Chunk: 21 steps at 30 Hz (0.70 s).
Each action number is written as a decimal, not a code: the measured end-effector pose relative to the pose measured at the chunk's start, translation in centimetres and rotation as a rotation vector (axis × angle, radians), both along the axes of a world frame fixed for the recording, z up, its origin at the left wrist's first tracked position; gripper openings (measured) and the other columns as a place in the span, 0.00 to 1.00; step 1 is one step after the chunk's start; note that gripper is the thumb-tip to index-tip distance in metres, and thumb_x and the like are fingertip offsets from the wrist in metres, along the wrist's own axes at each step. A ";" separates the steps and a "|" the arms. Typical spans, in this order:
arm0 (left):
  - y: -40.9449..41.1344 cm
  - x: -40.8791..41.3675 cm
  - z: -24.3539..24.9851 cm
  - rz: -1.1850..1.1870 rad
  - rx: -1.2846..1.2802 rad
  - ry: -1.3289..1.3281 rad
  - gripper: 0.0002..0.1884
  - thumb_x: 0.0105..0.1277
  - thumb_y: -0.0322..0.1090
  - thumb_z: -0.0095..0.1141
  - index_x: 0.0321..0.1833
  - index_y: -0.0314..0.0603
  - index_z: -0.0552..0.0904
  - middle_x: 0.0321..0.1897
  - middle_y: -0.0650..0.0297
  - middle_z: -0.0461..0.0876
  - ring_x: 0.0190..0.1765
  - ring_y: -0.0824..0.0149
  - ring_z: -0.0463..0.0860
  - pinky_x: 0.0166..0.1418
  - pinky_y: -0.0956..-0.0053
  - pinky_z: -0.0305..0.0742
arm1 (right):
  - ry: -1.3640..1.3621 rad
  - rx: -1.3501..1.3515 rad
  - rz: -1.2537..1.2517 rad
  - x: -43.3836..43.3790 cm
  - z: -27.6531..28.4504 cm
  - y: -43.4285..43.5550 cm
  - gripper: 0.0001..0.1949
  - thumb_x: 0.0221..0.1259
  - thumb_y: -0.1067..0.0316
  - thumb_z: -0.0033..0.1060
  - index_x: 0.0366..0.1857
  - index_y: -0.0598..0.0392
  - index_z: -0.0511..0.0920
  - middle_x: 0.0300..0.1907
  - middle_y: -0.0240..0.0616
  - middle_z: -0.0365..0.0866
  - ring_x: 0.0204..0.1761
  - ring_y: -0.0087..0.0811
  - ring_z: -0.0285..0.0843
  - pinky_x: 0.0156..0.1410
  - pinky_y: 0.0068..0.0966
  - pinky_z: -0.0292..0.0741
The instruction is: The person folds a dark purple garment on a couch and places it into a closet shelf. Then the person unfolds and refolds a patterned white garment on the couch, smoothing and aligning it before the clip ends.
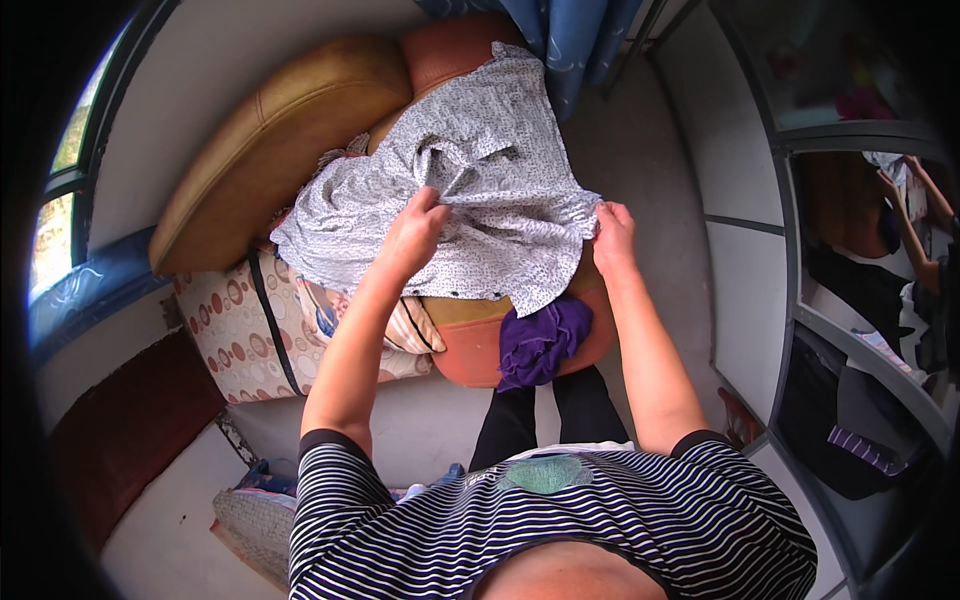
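Observation:
A white button-front shirt with a small dark print [495, 232] lies spread and wrinkled over an orange and tan sofa [472, 352]. My left hand [414, 229] pinches the cloth near its middle, just below the collar-like fold. At the right edge, my right hand [613, 234] grips a corner of the same shirt. Between the hands the fabric is drawn into a taut crease. Dark buttons show along the shirt's near edge. Below that edge, a crumpled purple cloth [541, 341] rests on the front of the seat, partly under the shirt.
A tan sofa backrest [285, 142] curves along the left. Beside the seat is a circle-patterned padded mat [240, 330] with a dark strap. A blue curtain [574, 45] hangs at the back. On the right stands a cabinet [750, 315] with a mirror [870, 247] and folded dark clothes.

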<state>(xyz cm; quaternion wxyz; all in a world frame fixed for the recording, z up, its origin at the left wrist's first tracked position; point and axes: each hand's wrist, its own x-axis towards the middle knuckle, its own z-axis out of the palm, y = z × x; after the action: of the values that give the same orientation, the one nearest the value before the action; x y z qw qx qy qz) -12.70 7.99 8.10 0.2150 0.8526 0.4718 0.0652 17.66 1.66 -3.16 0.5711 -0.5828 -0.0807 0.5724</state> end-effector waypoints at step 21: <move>-8.9 -4.9 27.8 0.446 -0.143 -0.930 0.06 0.58 0.18 0.57 0.38 0.31 0.79 0.44 0.65 0.71 0.44 0.76 0.73 0.46 0.83 0.70 | 0.832 0.314 0.023 -8.3 24.0 3.8 0.22 0.62 0.46 0.61 0.45 0.55 0.76 0.46 0.43 0.79 0.54 0.41 0.75 0.63 0.43 0.70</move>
<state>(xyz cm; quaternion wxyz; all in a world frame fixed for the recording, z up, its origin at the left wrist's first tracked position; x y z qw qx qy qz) -17.62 -0.89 35.86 0.4403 0.5954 0.5001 0.4489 9.39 5.44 20.84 0.6303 -0.2082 0.0634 0.7452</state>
